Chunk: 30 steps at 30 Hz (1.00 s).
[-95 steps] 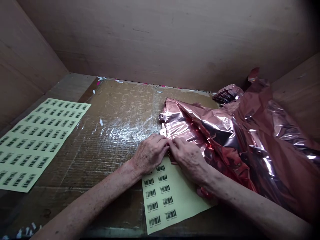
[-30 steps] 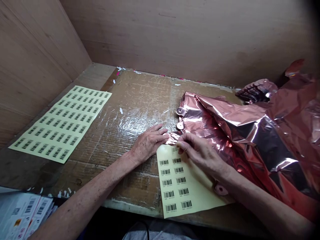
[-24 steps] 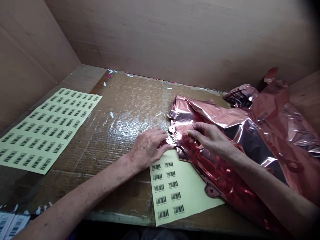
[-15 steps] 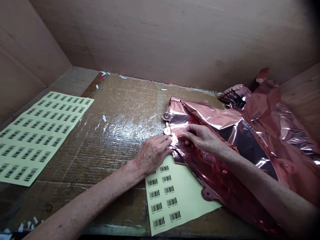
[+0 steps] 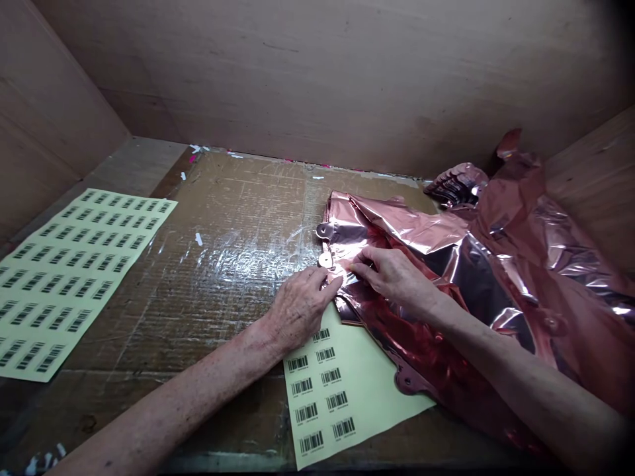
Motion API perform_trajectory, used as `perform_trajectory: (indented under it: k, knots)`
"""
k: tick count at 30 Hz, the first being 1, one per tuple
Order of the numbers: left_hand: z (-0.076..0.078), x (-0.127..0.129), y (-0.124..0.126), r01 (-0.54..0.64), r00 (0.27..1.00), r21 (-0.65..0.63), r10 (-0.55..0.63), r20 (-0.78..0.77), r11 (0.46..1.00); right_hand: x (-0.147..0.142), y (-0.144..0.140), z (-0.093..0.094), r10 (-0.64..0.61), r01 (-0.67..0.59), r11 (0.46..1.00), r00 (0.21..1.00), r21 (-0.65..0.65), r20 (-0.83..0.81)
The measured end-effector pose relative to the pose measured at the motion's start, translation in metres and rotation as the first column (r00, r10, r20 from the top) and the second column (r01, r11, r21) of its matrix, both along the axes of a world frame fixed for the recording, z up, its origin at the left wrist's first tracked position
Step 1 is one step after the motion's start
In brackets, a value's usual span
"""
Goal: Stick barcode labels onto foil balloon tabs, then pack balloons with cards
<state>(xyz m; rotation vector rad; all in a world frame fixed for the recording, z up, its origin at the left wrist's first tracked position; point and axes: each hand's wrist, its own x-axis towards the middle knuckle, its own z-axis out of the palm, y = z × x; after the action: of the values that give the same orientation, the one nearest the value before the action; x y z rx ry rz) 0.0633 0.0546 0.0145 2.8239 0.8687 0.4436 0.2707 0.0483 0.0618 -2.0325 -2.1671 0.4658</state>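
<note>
A pile of shiny rose-pink foil balloons (image 5: 421,225) lies folded on the right, with small punched tabs along its left edge. My left hand (image 5: 302,304) is at that edge, its thumb and fingers closed on the foil just below the tabs. Close beside it, my right hand (image 5: 391,274) is over the foil with thumb and forefinger pinched together. What sits in that pinch is too small to make out. Partly under the foil lies a pale yellow sheet of barcode stickers (image 5: 381,383), its right part bare of labels.
Another barcode sticker sheet (image 5: 74,264) lies on the left. Clear tape covers the cardboard work surface (image 5: 238,218), where white scraps are scattered. Wooden panels (image 5: 297,79) wall in the back and sides. A stack of scalloped foil edges (image 5: 459,184) stands at back right.
The whole view has shifted slightly, so things appear a little further left. My left thumb has come up over the foil edge; my right hand keeps its pinch near the same spot.
</note>
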Motion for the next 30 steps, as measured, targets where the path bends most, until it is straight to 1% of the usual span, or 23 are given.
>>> perform_trajectory:
  k: [2, 3, 5, 7, 9, 10, 11, 12, 13, 15, 16, 17, 18, 19, 21, 24, 26, 27, 30]
  knots:
    - [-0.001, 0.0, 0.001, -0.008, 1.0, 0.019, 0.008, -0.007, 1.0, -0.007, -0.011, 0.002, 0.009, -0.034, 0.992, 0.979, 0.119, 0.204]
    - [-0.001, 0.0, 0.001, -0.008, 1.0, 0.012, 0.008, 0.016, 1.0, -0.012, -0.018, 0.001, 0.042, -0.089, 0.981, 0.964, 0.17, 0.261]
    - [-0.002, 0.0, 0.003, 0.004, 0.996, -0.025, -0.002, 0.088, 1.0, -0.021, -0.032, -0.003, 0.151, -0.236, 0.938, 0.938, 0.253, 0.313]
    - [-0.001, -0.001, 0.004, 0.017, 0.987, -0.057, -0.008, 0.161, 0.998, -0.03, -0.044, -0.011, 0.233, -0.365, 0.876, 0.892, 0.314, 0.389]
    - [0.002, -0.001, 0.006, 0.02, 0.978, -0.062, -0.006, 0.21, 0.998, -0.035, -0.049, -0.019, 0.248, -0.441, 0.827, 0.844, 0.35, 0.476]
    - [0.004, -0.001, 0.006, 0.018, 0.974, -0.061, -0.004, 0.226, 0.998, -0.036, -0.049, -0.021, 0.255, -0.458, 0.815, 0.835, 0.356, 0.488]
    - [0.005, 0.0, 0.007, 0.016, 0.969, -0.061, -0.001, 0.246, 0.998, -0.034, -0.047, -0.022, 0.263, -0.453, 0.816, 0.844, 0.36, 0.468]
    - [0.007, 0.0, 0.007, 0.016, 0.962, -0.065, 0.002, 0.272, 0.998, -0.032, -0.045, -0.021, 0.26, -0.421, 0.83, 0.873, 0.367, 0.413]
    - [0.008, 0.0, 0.008, 0.021, 0.953, -0.075, 0.003, 0.303, 0.997, -0.028, -0.042, -0.02, 0.252, -0.365, 0.855, 0.913, 0.367, 0.32]
    - [0.009, -0.001, 0.009, 0.041, 0.927, -0.121, 0.007, 0.375, 0.992, -0.018, -0.035, -0.013, 0.214, -0.215, 0.926, 0.976, 0.31, 0.036]
    - [0.009, -0.001, 0.009, 0.051, 0.915, -0.153, 0.016, 0.403, 0.987, -0.013, -0.033, -0.01, 0.177, -0.141, 0.957, 0.976, 0.254, -0.125]
    - [0.009, -0.002, 0.01, 0.054, 0.909, -0.189, 0.03, 0.417, 0.98, -0.008, -0.03, -0.006, 0.134, -0.084, 0.978, 0.954, 0.19, -0.267]
    - [0.008, -0.002, 0.011, 0.049, 0.907, -0.22, 0.049, 0.418, 0.974, -0.003, -0.029, -0.003, 0.094, -0.047, 0.99, 0.922, 0.13, -0.376]
    - [0.007, -0.003, 0.011, 0.036, 0.908, -0.241, 0.069, 0.414, 0.97, 0.002, -0.027, 0.001, 0.06, -0.023, 0.996, 0.891, 0.088, -0.451]
    - [0.004, -0.002, 0.012, 0.006, 0.907, -0.244, 0.098, 0.41, 0.97, 0.012, -0.025, 0.007, 0.008, 0.015, 0.999, 0.854, 0.04, -0.521]
    - [0.002, 0.0, 0.011, -0.003, 0.899, -0.173, 0.079, 0.432, 0.985, 0.03, -0.018, 0.021, -0.113, 0.11, 0.993, 0.834, -0.039, -0.54]
    - [0.004, 0.003, 0.009, 0.015, 0.904, -0.089, 0.024, 0.426, 0.996, 0.041, -0.014, 0.032, -0.183, 0.173, 0.983, 0.827, -0.068, -0.531]
    - [0.005, 0.005, 0.007, 0.018, 0.906, -0.038, 0.0, 0.423, 0.999, 0.045, -0.012, 0.037, -0.193, 0.185, 0.98, 0.83, -0.068, -0.523]
    - [0.014, 0.014, -0.002, -0.03, 0.891, 0.152, -0.043, 0.451, 0.988, 0.045, -0.009, 0.045, -0.157, 0.152, 0.987, 0.857, -0.05, -0.49]
